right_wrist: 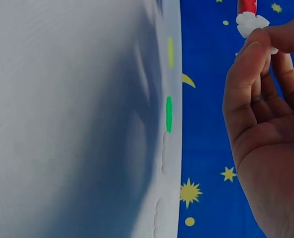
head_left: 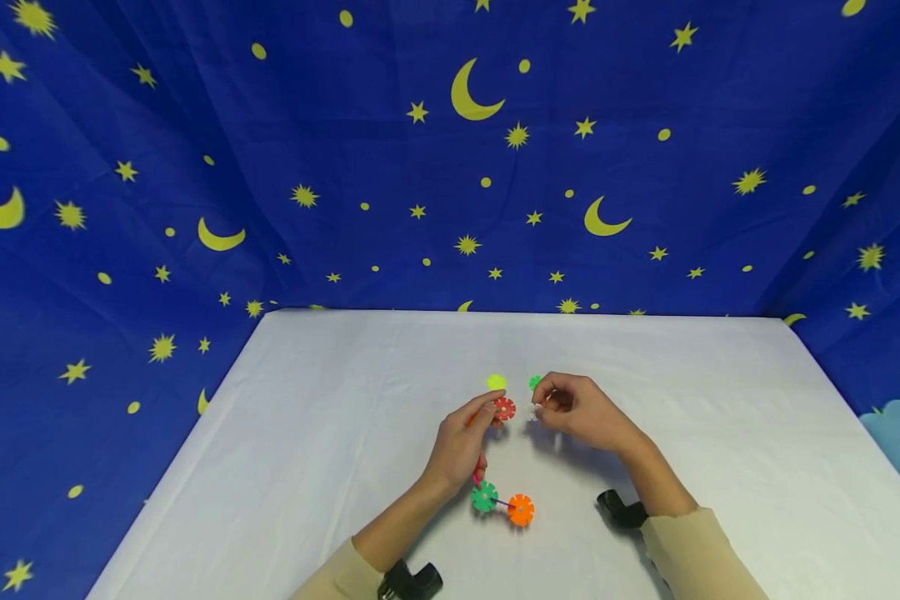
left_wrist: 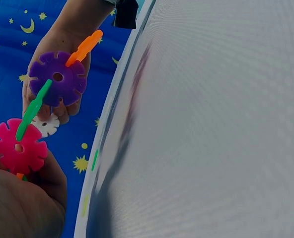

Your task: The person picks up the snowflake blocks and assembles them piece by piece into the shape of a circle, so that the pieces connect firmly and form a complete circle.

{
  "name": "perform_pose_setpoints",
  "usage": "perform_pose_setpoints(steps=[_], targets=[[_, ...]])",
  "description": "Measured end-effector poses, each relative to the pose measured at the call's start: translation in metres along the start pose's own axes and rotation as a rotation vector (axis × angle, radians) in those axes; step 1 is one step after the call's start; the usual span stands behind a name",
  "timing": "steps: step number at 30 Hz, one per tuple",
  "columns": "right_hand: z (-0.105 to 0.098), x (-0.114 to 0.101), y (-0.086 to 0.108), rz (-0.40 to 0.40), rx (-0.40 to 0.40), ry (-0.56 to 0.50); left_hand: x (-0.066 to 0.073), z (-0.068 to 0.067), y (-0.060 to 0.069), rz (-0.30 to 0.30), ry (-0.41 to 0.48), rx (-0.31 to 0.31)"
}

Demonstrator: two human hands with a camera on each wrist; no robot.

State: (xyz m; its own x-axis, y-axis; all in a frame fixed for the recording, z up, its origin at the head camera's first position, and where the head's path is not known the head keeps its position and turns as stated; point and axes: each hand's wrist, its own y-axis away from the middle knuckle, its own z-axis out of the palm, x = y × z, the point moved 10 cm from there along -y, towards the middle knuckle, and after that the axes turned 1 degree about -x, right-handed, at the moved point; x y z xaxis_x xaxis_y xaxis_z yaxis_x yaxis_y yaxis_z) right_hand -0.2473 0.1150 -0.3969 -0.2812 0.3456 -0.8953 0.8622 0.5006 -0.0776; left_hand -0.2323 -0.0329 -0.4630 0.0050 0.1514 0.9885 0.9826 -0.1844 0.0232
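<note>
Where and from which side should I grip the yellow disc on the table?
Pinch the yellow disc by opposite edges of its rim, probably from above: the right wrist view shows it thin and flat on the white tabletop, with its top uncovered.

Hands holding notched discs, white tabletop, starry blue backdrop

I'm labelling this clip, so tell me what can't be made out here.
Head: part of the pink notched disc, hidden by the left hand.
Left wrist: face of the yellow disc, blurred and nearly edge-on.
Right wrist: part of the white notched disc, behind the right hand.
</note>
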Motion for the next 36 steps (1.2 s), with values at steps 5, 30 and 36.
perform_pose_setpoints(steps=[5, 30, 36], targets=[[0.002, -0.005, 0.000, 0.001, 0.008, -0.007, 0.002, -0.001, 0.000, 0.018, 0.024, 0.005], [0.014, -0.015, -0.003, -0.034, 0.020, 0.055, 0.002, 0.001, 0.002, 0.006, 0.025, -0.009], [0.014, 0.002, -0.007, -0.096, 0.070, 0.070, 0.003, 0.002, 0.003, 0.002, -0.022, -0.019]])
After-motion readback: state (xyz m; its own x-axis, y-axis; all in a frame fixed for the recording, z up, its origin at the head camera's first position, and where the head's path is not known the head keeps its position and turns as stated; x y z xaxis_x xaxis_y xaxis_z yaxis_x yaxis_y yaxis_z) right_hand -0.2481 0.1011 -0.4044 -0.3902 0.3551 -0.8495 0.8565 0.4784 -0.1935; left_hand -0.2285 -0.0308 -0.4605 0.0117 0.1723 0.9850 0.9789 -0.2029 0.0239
